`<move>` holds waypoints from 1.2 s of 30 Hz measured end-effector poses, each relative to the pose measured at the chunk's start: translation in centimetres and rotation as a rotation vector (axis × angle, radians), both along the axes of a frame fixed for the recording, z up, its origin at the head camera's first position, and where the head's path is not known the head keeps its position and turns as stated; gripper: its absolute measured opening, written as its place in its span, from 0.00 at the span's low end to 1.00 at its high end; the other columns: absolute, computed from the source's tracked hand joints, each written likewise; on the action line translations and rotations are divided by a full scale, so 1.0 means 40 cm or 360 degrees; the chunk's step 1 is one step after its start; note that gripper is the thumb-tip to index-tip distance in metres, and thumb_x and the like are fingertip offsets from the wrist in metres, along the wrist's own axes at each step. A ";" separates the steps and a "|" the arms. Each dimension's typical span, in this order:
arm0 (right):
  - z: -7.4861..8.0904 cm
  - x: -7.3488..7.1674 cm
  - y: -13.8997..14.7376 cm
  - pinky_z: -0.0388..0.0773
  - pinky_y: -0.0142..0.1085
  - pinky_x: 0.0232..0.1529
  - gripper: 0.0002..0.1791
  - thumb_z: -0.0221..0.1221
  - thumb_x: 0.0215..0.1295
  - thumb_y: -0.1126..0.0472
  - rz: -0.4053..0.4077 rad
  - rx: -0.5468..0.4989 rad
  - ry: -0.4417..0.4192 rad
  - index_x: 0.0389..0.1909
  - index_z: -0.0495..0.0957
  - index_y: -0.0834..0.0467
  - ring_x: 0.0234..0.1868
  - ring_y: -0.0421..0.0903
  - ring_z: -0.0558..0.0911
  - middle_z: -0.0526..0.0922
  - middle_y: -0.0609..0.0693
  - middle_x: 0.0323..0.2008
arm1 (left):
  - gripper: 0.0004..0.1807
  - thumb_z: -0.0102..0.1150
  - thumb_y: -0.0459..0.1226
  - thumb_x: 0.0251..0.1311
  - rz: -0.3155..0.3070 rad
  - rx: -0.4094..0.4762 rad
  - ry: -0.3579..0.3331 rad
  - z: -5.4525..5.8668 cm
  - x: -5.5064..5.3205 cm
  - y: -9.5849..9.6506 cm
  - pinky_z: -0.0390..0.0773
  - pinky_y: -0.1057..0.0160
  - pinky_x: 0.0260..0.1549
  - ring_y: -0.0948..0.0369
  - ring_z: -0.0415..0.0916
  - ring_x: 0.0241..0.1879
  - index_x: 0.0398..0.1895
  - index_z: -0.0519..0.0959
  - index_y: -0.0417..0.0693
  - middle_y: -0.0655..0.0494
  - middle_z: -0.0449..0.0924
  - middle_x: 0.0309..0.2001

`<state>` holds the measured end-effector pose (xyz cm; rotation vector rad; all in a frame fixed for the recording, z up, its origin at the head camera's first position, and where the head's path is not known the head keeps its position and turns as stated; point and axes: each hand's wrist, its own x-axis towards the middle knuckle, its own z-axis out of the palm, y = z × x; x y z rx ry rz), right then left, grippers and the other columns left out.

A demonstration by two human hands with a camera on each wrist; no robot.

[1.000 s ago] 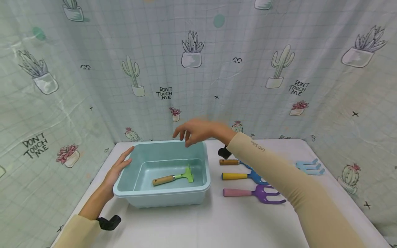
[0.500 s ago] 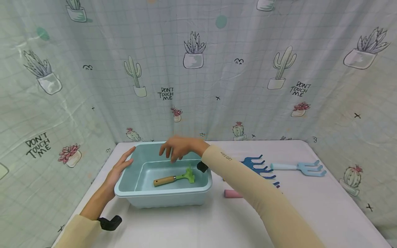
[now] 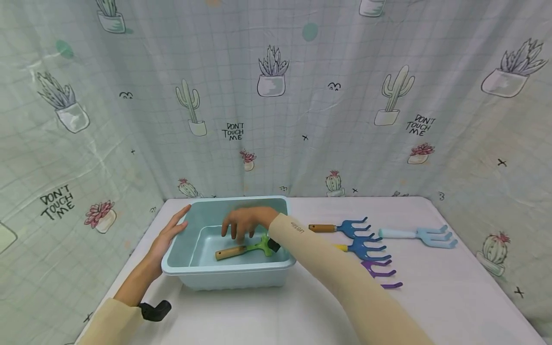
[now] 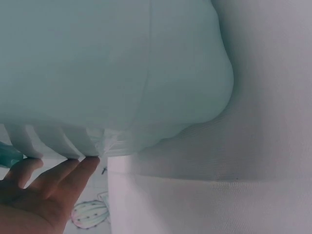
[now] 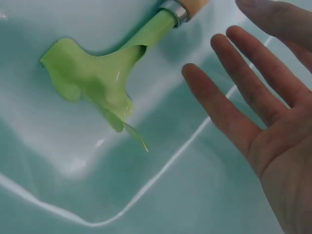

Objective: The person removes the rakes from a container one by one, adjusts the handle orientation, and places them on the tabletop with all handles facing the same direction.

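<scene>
A light blue plastic basin [image 3: 224, 280] stands on the white table. My left hand [image 3: 166, 239] rests against its left side, fingers straight along the rim; the left wrist view has the fingers [image 4: 63, 183] touching the basin wall [image 4: 117, 63]. Inside the basin lies a small hand rake with a wooden handle [image 3: 230, 252] and green prongs [image 5: 97, 73]. My right hand [image 3: 246, 223] hangs inside the basin just above the rake's handle, fingers spread and slightly bent, holding nothing. In the right wrist view the fingertips [image 5: 192, 73] are apart from the rake.
Right of the basin lie a blue rake with a wooden handle [image 3: 322, 228], a blue rake with a yellow handle [image 3: 364, 248], a purple rake [image 3: 379, 273] partly hidden by my right sleeve, and a pale blue rake [image 3: 414, 234]. A cactus-print curtain [image 3: 302, 110] surrounds the table.
My right hand has come from above the basin's back right rim, moving left and then down into the basin. My left hand stays at the rim, and the green rake has not moved.
</scene>
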<state>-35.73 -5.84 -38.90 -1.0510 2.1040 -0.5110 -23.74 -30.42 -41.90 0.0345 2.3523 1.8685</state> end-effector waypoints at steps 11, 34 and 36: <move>-0.038 0.010 -0.021 0.85 0.53 0.52 0.25 0.67 0.64 0.71 0.0016 0.0095 -0.0061 0.61 0.81 0.53 0.47 0.43 0.82 0.85 0.52 0.49 | 0.33 0.34 0.54 0.82 0.0000 0.0015 0.0005 0.001 0.003 0.000 0.55 0.31 0.73 0.39 0.37 0.83 0.84 0.40 0.76 0.55 0.31 0.86; -0.044 0.008 -0.027 0.87 0.43 0.44 0.25 0.67 0.64 0.72 0.0092 0.0067 0.0113 0.59 0.83 0.48 0.45 0.42 0.81 0.83 0.47 0.45 | 0.33 0.35 0.54 0.82 0.0004 0.0030 -0.0012 0.004 0.000 -0.002 0.54 0.31 0.74 0.40 0.36 0.83 0.84 0.41 0.74 0.54 0.31 0.86; -0.040 0.008 -0.026 0.87 0.44 0.45 0.25 0.66 0.64 0.72 0.0083 0.0039 0.0111 0.59 0.83 0.48 0.45 0.42 0.81 0.83 0.48 0.46 | 0.33 0.35 0.53 0.82 0.0007 0.0036 -0.0017 0.004 0.000 -0.002 0.52 0.31 0.74 0.40 0.35 0.84 0.84 0.41 0.74 0.54 0.31 0.86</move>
